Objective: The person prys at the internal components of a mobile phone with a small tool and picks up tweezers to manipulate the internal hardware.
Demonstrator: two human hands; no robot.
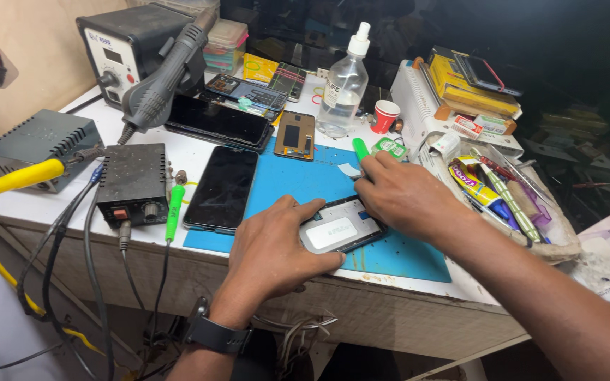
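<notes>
Two hands (270,247), five phones (222,187), one spray bottle (342,85), one cup (385,116)

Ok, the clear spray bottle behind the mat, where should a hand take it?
Grip the spray bottle around its straight middle body, coming from the front. It stands upright, its neck and white nozzle look too slim to hold firmly, and the red cup crowds its right side.

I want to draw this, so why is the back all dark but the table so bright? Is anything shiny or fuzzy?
In the head view, light falls on the white table and blue mat, while the background at the top right is nearly black. The dark phone shows faint reflections, and the clear bottle glints. The left hand and right hand look sharp, not blurred.
</notes>
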